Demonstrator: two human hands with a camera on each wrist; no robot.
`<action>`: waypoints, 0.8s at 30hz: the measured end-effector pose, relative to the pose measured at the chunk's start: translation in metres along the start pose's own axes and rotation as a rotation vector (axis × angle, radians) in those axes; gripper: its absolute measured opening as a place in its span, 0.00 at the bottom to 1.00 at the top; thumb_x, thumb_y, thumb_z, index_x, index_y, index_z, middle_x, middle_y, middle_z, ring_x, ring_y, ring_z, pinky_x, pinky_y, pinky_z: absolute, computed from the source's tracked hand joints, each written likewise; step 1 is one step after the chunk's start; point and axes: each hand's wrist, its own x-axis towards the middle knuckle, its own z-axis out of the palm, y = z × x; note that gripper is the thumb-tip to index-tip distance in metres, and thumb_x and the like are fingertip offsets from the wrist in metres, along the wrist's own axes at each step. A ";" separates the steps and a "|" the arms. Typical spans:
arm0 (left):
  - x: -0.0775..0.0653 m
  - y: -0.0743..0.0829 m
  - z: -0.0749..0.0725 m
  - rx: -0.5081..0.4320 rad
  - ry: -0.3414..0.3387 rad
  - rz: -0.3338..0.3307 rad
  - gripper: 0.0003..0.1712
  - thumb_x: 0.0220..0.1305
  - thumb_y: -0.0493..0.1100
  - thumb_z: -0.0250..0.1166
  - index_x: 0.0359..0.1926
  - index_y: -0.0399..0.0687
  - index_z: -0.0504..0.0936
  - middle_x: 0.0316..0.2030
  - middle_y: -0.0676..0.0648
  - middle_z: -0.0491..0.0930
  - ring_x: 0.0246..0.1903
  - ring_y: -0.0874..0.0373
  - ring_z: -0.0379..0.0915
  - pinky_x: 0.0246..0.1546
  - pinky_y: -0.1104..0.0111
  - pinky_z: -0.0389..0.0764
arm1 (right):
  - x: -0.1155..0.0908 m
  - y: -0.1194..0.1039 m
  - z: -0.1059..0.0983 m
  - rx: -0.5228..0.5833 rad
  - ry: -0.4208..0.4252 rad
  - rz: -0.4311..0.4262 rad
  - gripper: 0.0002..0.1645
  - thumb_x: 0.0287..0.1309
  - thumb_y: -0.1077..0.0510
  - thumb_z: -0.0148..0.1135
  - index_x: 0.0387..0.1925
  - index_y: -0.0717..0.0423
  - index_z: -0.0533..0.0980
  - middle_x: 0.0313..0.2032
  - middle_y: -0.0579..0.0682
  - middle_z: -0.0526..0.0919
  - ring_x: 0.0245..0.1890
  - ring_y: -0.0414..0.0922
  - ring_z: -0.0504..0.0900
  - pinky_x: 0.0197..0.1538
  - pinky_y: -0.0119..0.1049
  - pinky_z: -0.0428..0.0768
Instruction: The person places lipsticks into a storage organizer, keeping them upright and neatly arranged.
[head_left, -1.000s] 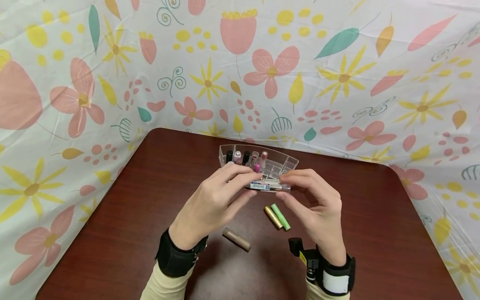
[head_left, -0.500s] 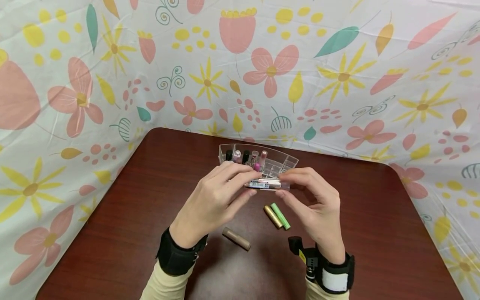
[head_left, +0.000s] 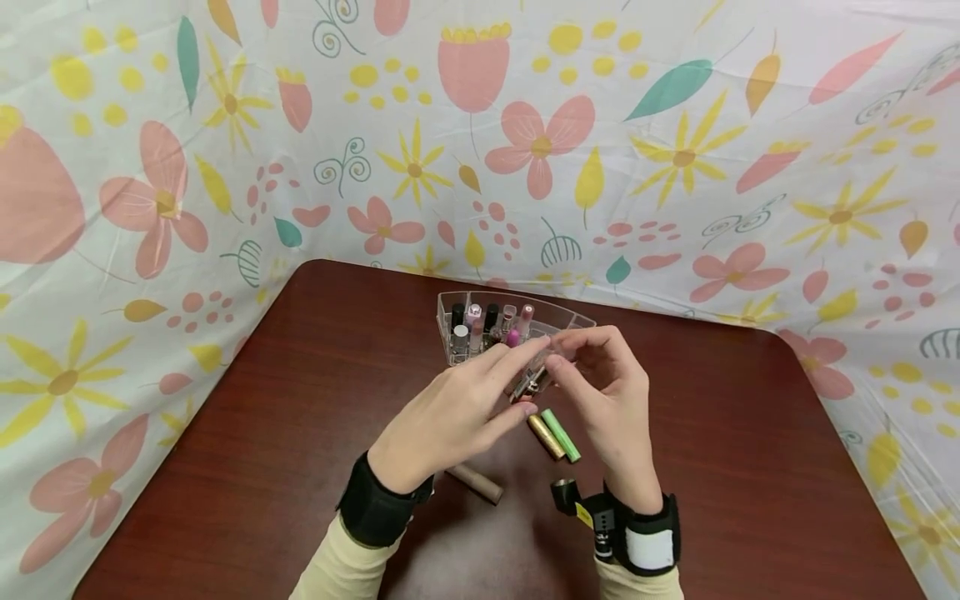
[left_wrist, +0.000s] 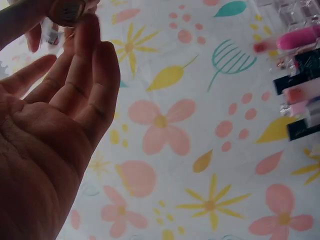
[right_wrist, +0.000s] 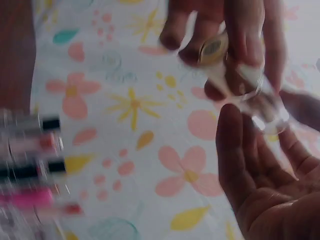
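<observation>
Both hands hold one small clear cosmetic tube (head_left: 531, 382) above the table; the head view shows it tilted, its upper end toward the right. The fingers and thumb of my left hand (head_left: 450, 408) pinch the lower end. My right hand (head_left: 609, 400) grips the upper end between thumb and fingers. Seen from the right wrist, the tube (right_wrist: 267, 112) is see-through and blurred, with a round gold-rimmed end near the left fingers. That round end also shows at the top of the left wrist view. Fingers hide much of the tube, so its exact kind is unclear.
Behind the hands stands a clear fan-shaped organizer (head_left: 566, 312) with several lipsticks and glosses upright in its left part. A gold tube (head_left: 546, 437) and a green tube (head_left: 562, 435) lie side by side on the table. Nearer lies a brown tube (head_left: 476, 483), partly covered by the left arm.
The tube has turned from level to tilted, its label no longer facing the camera. My right hand has shifted left, and my left hand slightly right, bringing them closer together.
</observation>
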 end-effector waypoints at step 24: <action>0.003 -0.026 0.025 0.153 -0.034 -0.068 0.57 0.52 0.56 0.80 0.78 0.53 0.59 0.64 0.47 0.68 0.56 0.56 0.74 0.54 0.65 0.80 | 0.009 0.031 0.010 0.194 -0.072 0.456 0.22 0.63 0.65 0.67 0.58 0.57 0.74 0.41 0.47 0.79 0.33 0.40 0.81 0.32 0.35 0.85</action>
